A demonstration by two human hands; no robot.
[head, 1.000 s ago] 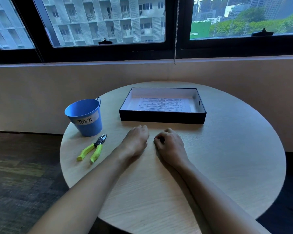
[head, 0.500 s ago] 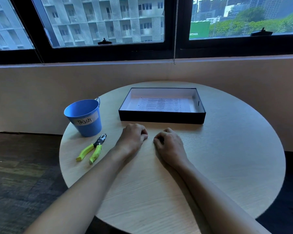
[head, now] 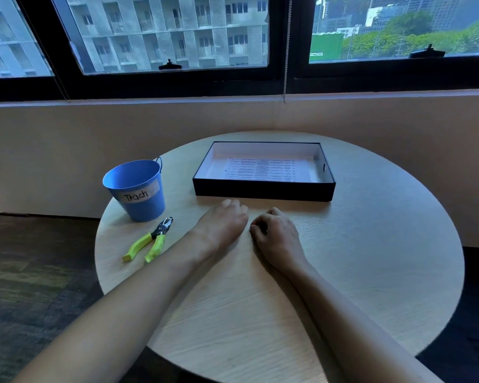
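On the table (head: 371, 258), the left hand (head: 221, 225) and right hand (head: 277, 236) are resting loosely curled, gripping nothing. The tray (head: 263, 190) is lying just beyond both, long side crosswise; the hole punch (head: 150, 240) is sitting nearer the left hand.

The tray (head: 263, 192) blocks ahead, bucket (head: 138, 200) and punch (head: 154, 234) leftward; the table (head: 385, 258) lies open rightward.

There's the black tray (head: 263, 191), shallow and open-topped, sitting flat on the far half of the round table (head: 376, 244), its long side towards us. It's pale inside, with a slot handle in the right wall. 1 printed sheet (head: 263, 169) lies flat on its floor, the text too small to read.
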